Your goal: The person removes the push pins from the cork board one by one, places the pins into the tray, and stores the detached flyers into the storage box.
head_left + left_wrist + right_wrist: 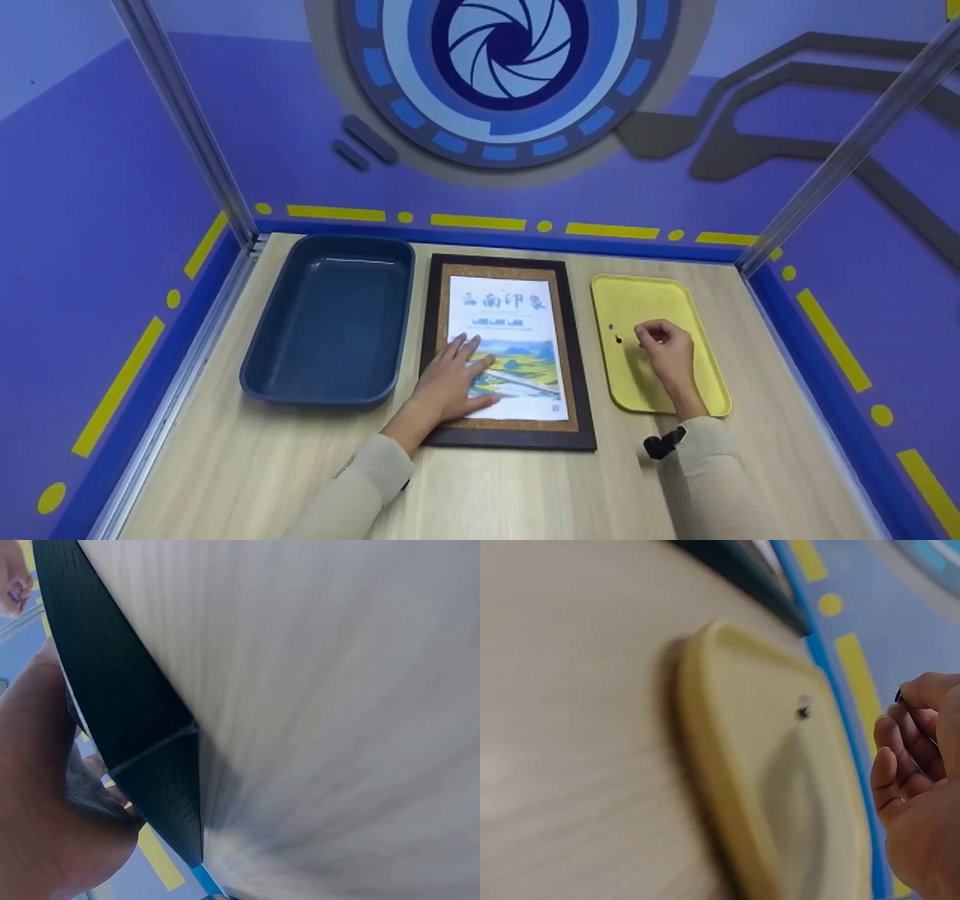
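Observation:
A printed sheet (517, 309) with a landscape picture lies on a dark-framed cork board (568, 337). My left hand (448, 381) rests on the sheet's lower left part, its fingers spread. Over the yellow tray (701, 382), my right hand (667, 352) pinches a small dark thumbtack (898, 695) between thumb and forefinger, its thin point showing in the right wrist view. Below that hand, a black tack (619, 340) and a small bluish one (610, 327) lie in the tray. The left wrist view mostly shows the frame's dark edge (112, 667) beside the palm.
An deep blue tray (322, 330) stands left of the board. All three stand on a light wooden table (495, 495). Purple-blue panels (300, 150) with metal posts (187, 112) close off the back and both sides.

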Demonstrator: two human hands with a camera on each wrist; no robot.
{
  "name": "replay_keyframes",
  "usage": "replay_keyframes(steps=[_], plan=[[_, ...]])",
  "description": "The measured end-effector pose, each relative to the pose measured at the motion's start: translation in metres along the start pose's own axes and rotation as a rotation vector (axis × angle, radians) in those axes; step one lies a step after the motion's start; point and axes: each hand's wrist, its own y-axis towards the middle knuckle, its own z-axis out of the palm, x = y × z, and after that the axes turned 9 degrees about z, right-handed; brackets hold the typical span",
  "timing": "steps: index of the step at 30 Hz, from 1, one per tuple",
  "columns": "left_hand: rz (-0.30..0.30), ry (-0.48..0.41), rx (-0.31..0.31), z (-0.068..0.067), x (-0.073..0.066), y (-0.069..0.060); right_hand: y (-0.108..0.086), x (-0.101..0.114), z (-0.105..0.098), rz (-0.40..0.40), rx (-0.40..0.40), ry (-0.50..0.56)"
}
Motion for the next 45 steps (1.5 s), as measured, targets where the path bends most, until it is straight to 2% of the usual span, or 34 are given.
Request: replay_keyframes(steps=[7,13,22,31,35,38,45], plan=[[0.002,-0.019,0.006,0.000,-0.002,-0.001,-0.005,-0.025,0.003,0.060,-0.005,-0.122],[0.017,-0.003,-0.009,0.000,0.000,-0.001,-0.009,-0.033,0.005,0.093,0.005,-0.173],[0.017,-0.009,-0.007,0.000,0.000,-0.002,-0.010,-0.036,0.006,0.120,0.020,-0.157],[0.021,0.010,0.004,0.002,-0.003,0.000,-0.011,-0.038,0.002,0.106,0.012,-0.133],[0.013,-0.014,0.013,-0.002,-0.002,0.000,-0.010,-0.034,0.004,0.111,0.021,-0.130],[-0.003,-0.049,-0.003,-0.007,-0.001,0.000,-0.008,-0.027,0.006,0.103,0.036,-0.129],[-0.032,-0.210,-0.004,-0.019,-0.002,0.005,-0.016,0.006,0.017,0.106,0.044,-0.018]])
